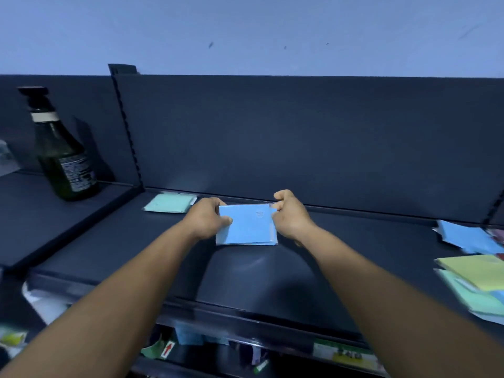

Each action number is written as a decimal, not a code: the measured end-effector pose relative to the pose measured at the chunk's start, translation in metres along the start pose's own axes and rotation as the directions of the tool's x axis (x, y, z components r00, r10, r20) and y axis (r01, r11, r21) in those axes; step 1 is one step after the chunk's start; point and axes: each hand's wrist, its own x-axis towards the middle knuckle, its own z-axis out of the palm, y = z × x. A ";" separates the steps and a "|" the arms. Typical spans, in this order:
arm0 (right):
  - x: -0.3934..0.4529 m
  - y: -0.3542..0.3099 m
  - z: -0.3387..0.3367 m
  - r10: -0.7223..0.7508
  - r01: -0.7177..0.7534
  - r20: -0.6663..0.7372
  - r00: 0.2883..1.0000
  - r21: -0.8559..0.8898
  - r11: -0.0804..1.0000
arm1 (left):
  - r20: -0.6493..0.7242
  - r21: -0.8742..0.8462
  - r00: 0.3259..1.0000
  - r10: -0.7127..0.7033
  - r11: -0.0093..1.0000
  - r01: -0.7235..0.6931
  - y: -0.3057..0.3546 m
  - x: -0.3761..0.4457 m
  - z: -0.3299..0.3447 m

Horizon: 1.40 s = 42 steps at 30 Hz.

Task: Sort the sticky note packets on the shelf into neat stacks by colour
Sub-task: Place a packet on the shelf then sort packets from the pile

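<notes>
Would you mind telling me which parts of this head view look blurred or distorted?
Head view: the mixed packets at the right edge are smeared, the bottle leans from wide-angle distortion, the blue packets between left hand and right hand stay fairly sharp.

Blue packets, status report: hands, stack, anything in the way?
Left hand and right hand grip blue packets on shelf. Green packet behind-left. Unsorted pile at right. Nothing blocking.
</notes>
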 end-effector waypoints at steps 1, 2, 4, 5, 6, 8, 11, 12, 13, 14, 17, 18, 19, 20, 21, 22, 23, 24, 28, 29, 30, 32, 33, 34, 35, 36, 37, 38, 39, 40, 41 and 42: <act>0.002 -0.004 0.010 0.015 -0.014 0.028 1.000 -0.048 0.999 | 0.005 0.022 1.000 -0.012 1.000 0.012 -0.006 0.003 -0.005; 0.003 -0.008 0.018 0.027 -0.021 0.059 0.998 -0.103 0.994 | 0.004 0.040 1.000 -0.022 0.999 0.022 -0.011 0.007 -0.009; 0.006 -0.015 0.031 0.051 -0.021 0.131 0.990 -0.220 0.975 | -0.011 0.053 0.999 -0.038 0.998 0.038 -0.021 0.016 -0.013; 0.006 -0.019 0.034 0.069 -0.020 0.164 0.984 -0.282 0.959 | -0.015 0.048 0.999 -0.042 0.998 0.043 -0.024 0.020 -0.013; 0.006 -0.021 0.036 0.083 -0.013 0.189 0.978 -0.346 0.938 | -0.013 0.049 0.999 -0.040 0.998 0.041 -0.028 0.024 -0.013; 0.008 -0.024 0.039 0.081 0.035 0.235 0.969 -0.453 0.891 | -0.006 0.130 1.000 -0.003 0.992 0.004 -0.034 0.030 -0.012; 0.011 -0.026 0.042 0.093 0.063 0.263 0.960 -0.530 0.846 | 0.083 0.329 0.991 0.109 0.935 -0.130 -0.040 0.033 -0.015; 0.012 -0.028 0.043 0.099 0.067 0.270 0.958 -0.546 0.835 | 0.166 0.383 0.980 0.114 0.908 -0.171 -0.042 0.034 -0.018; 0.014 -0.030 0.044 0.101 0.077 0.279 0.955 -0.563 0.823 | 0.257 0.440 0.962 0.094 0.875 -0.203 -0.043 0.033 -0.020; 0.015 -0.032 0.044 0.102 0.091 0.290 0.952 -0.583 0.807 | 0.330 0.494 0.942 0.058 0.840 -0.225 -0.044 0.032 -0.022; 0.023 -0.035 0.050 0.079 0.131 0.301 0.950 -0.618 0.775 | 0.386 0.575 0.920 0.070 0.761 -0.299 -0.046 0.037 -0.022; 0.026 -0.034 0.053 0.054 0.143 0.295 0.954 -0.606 0.783 | 0.371 0.573 0.923 0.097 0.759 -0.310 -0.047 0.041 -0.022; 0.030 -0.034 0.056 0.032 0.154 0.291 0.956 -0.594 0.790 | 0.348 0.569 0.930 0.118 0.762 -0.310 -0.049 0.045 -0.021; 0.034 -0.034 0.059 0.015 0.168 0.295 0.955 -0.585 0.793 | 0.321 0.569 0.937 0.136 0.763 -0.306 -0.051 0.048 -0.020; 0.037 -0.033 0.063 0.007 0.182 0.307 0.952 -0.581 0.794 | 0.296 0.575 0.943 0.152 0.760 -0.303 -0.053 0.052 -0.019; 0.041 -0.033 0.066 -0.001 0.193 0.316 0.949 -0.578 0.793 | 0.271 0.582 0.949 0.163 0.757 -0.297 -0.055 0.055 -0.019; 0.045 -0.032 0.069 -0.007 0.196 0.312 0.950 -0.578 0.792 | 0.251 0.586 0.954 0.167 0.758 -0.287 -0.057 0.059 -0.018; 0.049 -0.030 0.072 -0.017 0.195 0.298 0.954 -0.578 0.793 | 0.238 0.590 0.958 0.161 0.760 -0.274 -0.058 0.062 -0.018; 0.061 -0.026 0.083 -0.074 0.181 0.206 0.976 -0.565 0.805 | 0.224 0.634 0.966 0.125 0.734 -0.243 -0.060 0.074 -0.017; 0.063 -0.025 0.085 -0.076 0.173 0.190 0.979 -0.571 0.803 | 0.225 0.649 0.967 0.121 0.722 -0.241 -0.060 0.076 -0.017; 0.064 -0.025 0.087 -0.074 0.163 0.176 0.982 -0.572 0.803 | 0.227 0.659 0.967 0.117 0.713 -0.241 -0.059 0.078 -0.017; 0.068 -0.023 0.091 -0.058 0.141 0.163 0.985 -0.566 0.812 | 0.230 0.666 0.967 0.109 0.707 -0.238 -0.058 0.080 -0.017; 0.069 -0.023 0.091 -0.052 0.136 0.165 0.985 -0.559 0.818 | 0.228 0.665 0.968 0.107 0.709 -0.235 -0.057 0.080 -0.017; 0.069 -0.024 0.090 -0.044 0.135 0.173 0.984 -0.559 0.818 | 0.225 0.663 0.969 0.107 0.712 -0.232 -0.056 0.080 -0.017; 0.068 -0.025 0.089 -0.042 0.143 0.190 0.981 -0.561 0.816 | 0.223 0.659 0.969 0.106 0.716 -0.230 -0.054 0.079 -0.018; 0.066 -0.026 0.087 -0.044 0.157 0.207 0.977 -0.567 0.809 | 0.223 0.654 0.969 0.110 0.720 -0.232 -0.051 0.077 -0.018; 0.062 -0.029 0.084 -0.057 0.173 0.213 0.975 -0.578 0.798 | 0.224 0.648 0.967 0.122 0.723 -0.241 -0.047 0.075 -0.018; 0.058 -0.031 0.080 -0.069 0.183 0.209 0.975 -0.591 0.785 | 0.223 0.643 0.964 0.145 0.722 -0.258 -0.043 0.072 -0.017; 0.054 -0.032 0.076 -0.081 0.188 0.200 0.976 -0.604 0.774 | 0.222 0.641 0.960 0.172 0.716 -0.277 -0.038 0.069 -0.017; 0.049 -0.033 0.071 -0.082 0.186 0.192 0.978 -0.621 0.761 | 0.221 0.642 0.955 0.197 0.708 -0.295 -0.033 0.066 -0.016; 0.045 -0.033 0.066 -0.077 0.178 0.182 0.980 -0.641 0.747 | 0.225 0.643 0.950 0.217 0.700 -0.311 -0.028 0.063 -0.014; 0.040 -0.033 0.059 -0.066 0.167 0.176 0.982 -0.661 0.732 | 0.234 0.643 0.944 0.231 0.692 -0.329 -0.023 0.060 -0.012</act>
